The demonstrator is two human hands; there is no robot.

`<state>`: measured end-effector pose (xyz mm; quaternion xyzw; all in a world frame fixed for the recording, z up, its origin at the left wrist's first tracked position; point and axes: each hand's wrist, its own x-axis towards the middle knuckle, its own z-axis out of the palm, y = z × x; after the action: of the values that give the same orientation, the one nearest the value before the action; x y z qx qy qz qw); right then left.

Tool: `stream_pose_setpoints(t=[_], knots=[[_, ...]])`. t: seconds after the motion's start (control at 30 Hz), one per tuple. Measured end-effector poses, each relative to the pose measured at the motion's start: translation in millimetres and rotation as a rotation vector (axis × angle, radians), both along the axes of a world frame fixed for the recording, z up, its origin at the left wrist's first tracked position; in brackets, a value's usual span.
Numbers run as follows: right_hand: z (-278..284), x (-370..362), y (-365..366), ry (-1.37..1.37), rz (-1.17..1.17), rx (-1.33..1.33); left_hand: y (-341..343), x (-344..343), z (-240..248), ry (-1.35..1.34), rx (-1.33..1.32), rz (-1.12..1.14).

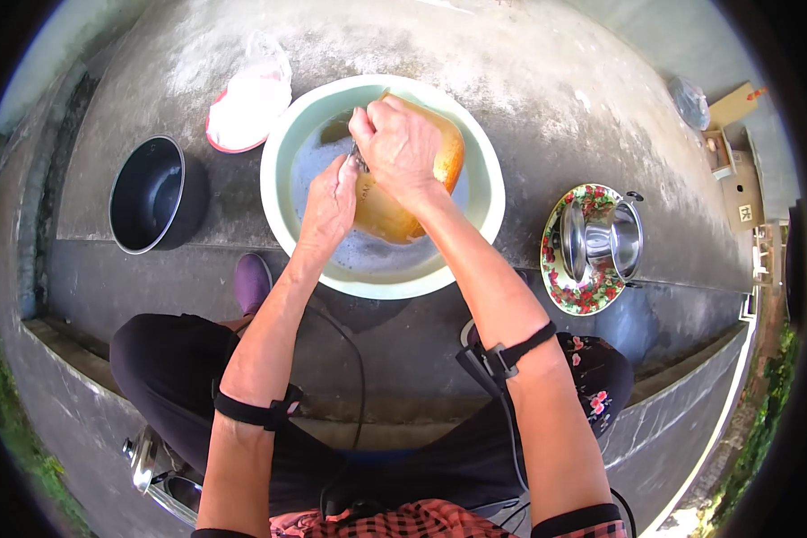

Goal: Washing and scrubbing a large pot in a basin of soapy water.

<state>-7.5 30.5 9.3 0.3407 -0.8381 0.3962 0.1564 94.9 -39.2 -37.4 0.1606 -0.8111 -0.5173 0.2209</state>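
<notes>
Right hand (399, 143) clenched over tan rounded object (387, 213) in pale basin (278, 184), partly hiding it, left hand (332, 202) alongside, closure unclear, black pot (148, 193) leftward, floral plate (590, 301) rightward.

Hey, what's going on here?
A person has their left hand and right hand close together at a yellow-brown object in a pale green basin of cloudy water. Exactly what the fingers grip is hidden. A dark pot sits left; shiny metalware is on a patterned tray right.
</notes>
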Motion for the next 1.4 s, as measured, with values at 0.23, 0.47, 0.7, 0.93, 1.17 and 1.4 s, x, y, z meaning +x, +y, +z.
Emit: stream_pose_setpoints(t=[0.23, 0.47, 0.7, 0.93, 1.17, 1.4], knots=[[8, -84, -4, -0.291, -0.309, 0.245, 31, 14, 0, -0.084, 0.103, 0.063], [-1, -13, -3, -0.019, -0.163, 0.067, 34, 0, 3, -0.017, 0.152, 0.064], [6, -47, -12, -0.099, -0.087, 0.171, 57, 21, -20, -0.019, 0.303, 0.056], [-3, -2, 12, 0.031, -0.095, 0.027, 20, 17, -1, -0.168, 0.303, 0.064], [-2, 1, 61, 0.173, 0.107, 0.096, 17, -26, 37, -0.015, -0.028, -0.038], [13, -64, 44, -0.192, -0.321, 0.285, 7, -74, 29, -0.098, -0.17, 0.186]])
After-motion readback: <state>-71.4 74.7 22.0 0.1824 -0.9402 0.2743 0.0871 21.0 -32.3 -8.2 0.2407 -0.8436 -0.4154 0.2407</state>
